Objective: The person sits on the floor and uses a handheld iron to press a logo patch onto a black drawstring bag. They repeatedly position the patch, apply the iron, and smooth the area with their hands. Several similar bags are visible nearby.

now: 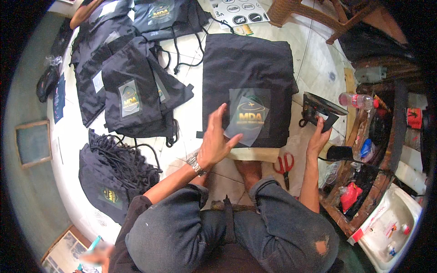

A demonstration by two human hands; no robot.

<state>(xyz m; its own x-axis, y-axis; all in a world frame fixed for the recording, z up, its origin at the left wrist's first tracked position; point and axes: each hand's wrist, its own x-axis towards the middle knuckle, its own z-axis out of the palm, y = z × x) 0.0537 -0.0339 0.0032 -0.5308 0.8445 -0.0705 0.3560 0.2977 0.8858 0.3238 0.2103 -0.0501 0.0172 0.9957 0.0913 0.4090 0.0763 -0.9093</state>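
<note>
I sit on the floor over a dark drawstring bag (248, 63) lying flat in front of my knees. A clear transfer film with a gold emblem (249, 116) lies on the bag's lower middle. My left hand (215, 141), wearing a wristwatch, pinches the film's lower left edge with spread fingers. My right hand (318, 136) grips the handle of a black clothes iron (318, 110) resting just past the bag's right edge. Red-handled scissors (284, 164) lie between my hands, near my right knee.
Several dark bags with emblems are piled at the left (132, 98), and a heap with loose cords lies nearer (116, 170). A sticker sheet (239, 12) lies at the top. A plastic bottle (357, 100) and cluttered wooden furniture (364, 182) stand at the right.
</note>
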